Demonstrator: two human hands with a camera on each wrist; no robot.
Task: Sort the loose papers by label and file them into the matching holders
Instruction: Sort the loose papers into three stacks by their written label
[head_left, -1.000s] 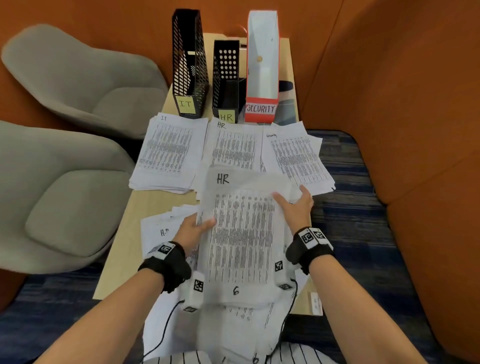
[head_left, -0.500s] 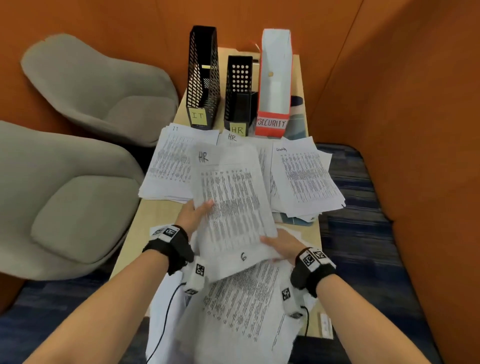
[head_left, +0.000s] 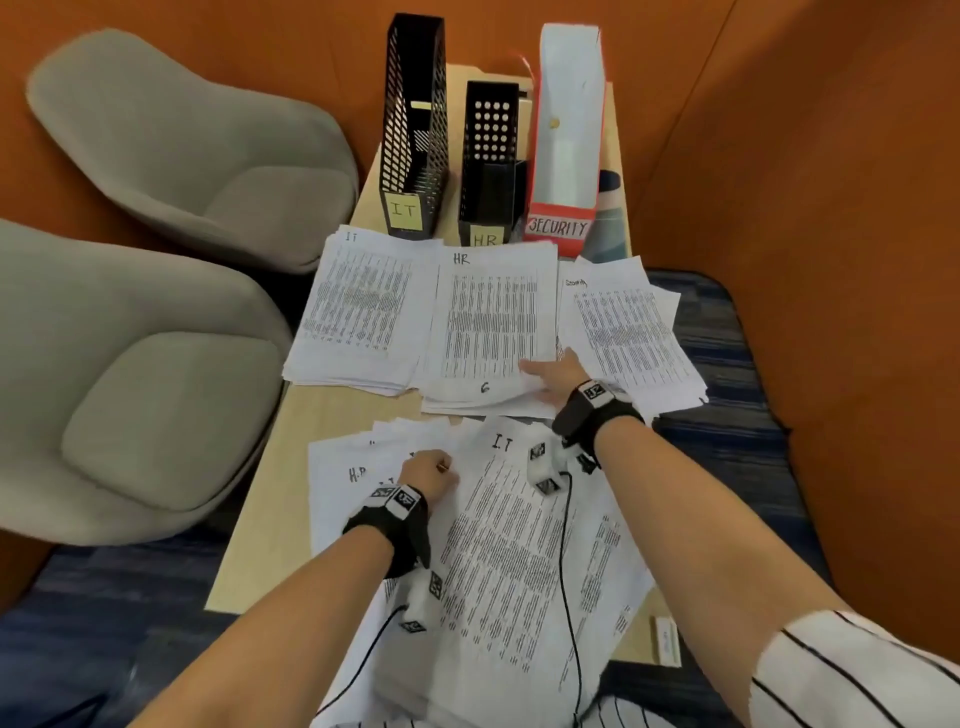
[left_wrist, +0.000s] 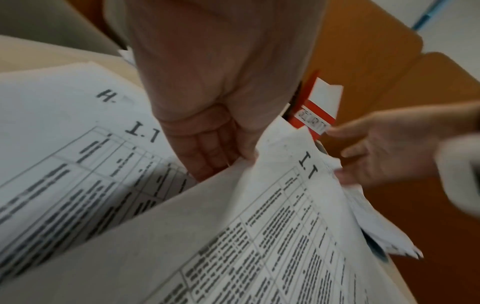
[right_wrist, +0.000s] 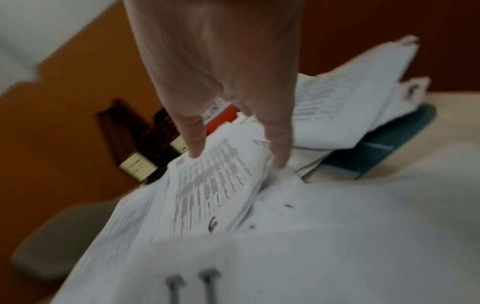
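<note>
Three holders stand at the table's far end: a black mesh one labelled IT (head_left: 415, 130), a black one labelled HR (head_left: 491, 156) and a red-and-white one labelled SECURITY (head_left: 566, 140). In front of them lie the IT pile (head_left: 358, 312), the HR pile (head_left: 488, 327) and the Security pile (head_left: 628, 332). My right hand (head_left: 550, 371) (right_wrist: 236, 158) rests with straight fingers on the top HR sheet's lower right corner. Nearer me, my left hand (head_left: 428, 475) (left_wrist: 221, 162) curls around the lifted edge of the top I.T sheet (head_left: 519, 545) (left_wrist: 285, 216) of the loose papers.
Two grey armchairs (head_left: 171, 156) (head_left: 130, 374) stand left of the wooden table (head_left: 332, 410). Orange walls close in behind and to the right. A teal folder (head_left: 610, 218) lies under the Security pile. Blue carpet lies below.
The HR sheet numbered 6 went from in front of me onto the HR pile under my right hand. My left hand let it go and dropped to the loose papers.
</note>
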